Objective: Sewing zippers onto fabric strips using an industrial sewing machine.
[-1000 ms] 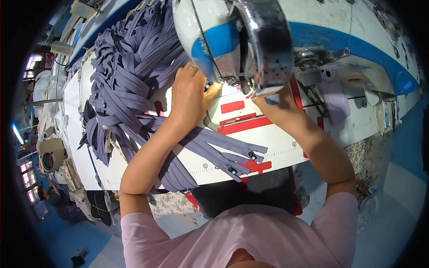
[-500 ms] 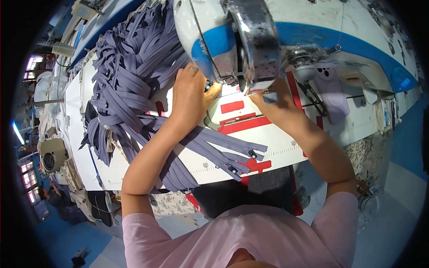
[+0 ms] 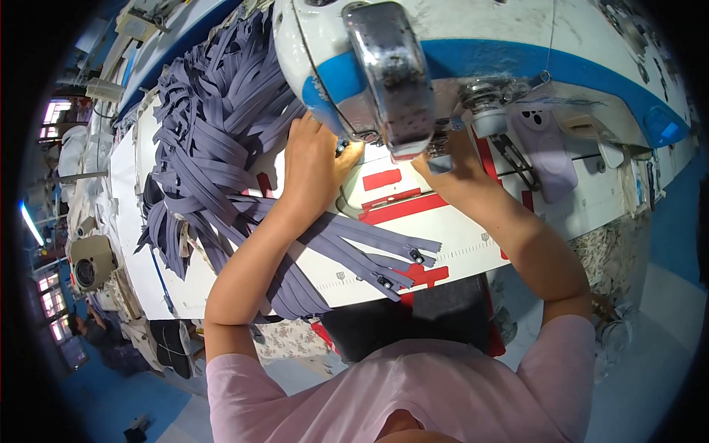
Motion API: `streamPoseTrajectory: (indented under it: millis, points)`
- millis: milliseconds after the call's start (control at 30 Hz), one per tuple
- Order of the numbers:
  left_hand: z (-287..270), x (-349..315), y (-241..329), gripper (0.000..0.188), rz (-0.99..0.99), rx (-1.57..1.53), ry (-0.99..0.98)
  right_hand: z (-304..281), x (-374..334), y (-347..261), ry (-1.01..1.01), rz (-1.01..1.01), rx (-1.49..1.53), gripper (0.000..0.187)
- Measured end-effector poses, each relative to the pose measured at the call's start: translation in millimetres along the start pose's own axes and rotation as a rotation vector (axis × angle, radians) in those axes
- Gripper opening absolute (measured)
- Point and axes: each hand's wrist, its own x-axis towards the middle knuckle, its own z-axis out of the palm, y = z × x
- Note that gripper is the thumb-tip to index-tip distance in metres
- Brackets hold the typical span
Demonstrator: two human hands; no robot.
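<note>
A white and blue sewing machine [image 3: 473, 55] stands over the table, a shiny metal part [image 3: 391, 74] at its front. Left of the needle area, my left hand [image 3: 314, 159] is closed, with the dark slider of a grey-purple zipper [image 3: 341, 147] between thumb and fingers. Some of its fingertips disappear behind the machine head. My right hand [image 3: 461, 170] reaches in on the other side of the needle, its fingers mostly hidden by the metal parts. Closer to me, two zipper ends with dark sliders [image 3: 399, 269] lie on the table.
A large tangled heap of grey-purple zippers [image 3: 214, 125] covers the table's left part and drapes over its front edge. Red tape strips [image 3: 402, 207] mark the white tabletop [image 3: 473, 255]. A lilac phone case [image 3: 543, 151] lies to the right beneath the machine arm.
My view has shifted slightly, so the machine and its shiny front part appear further left. Both hands stay nearly in place beside the needle area.
</note>
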Motion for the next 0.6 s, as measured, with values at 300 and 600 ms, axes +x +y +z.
streamPoseTrajectory:
  millis: [300, 600]
  points:
    - [1, -1, -2, 0.029, 0.016, 0.015, 0.01, -1, -2, -4, -0.114, 0.094, -0.07, 0.026]
    - [-2, 2, 3, 0.027, 0.01, 0.003, 0.006, 4, -4, 7, -0.094, 0.117, 0.014, 0.028]
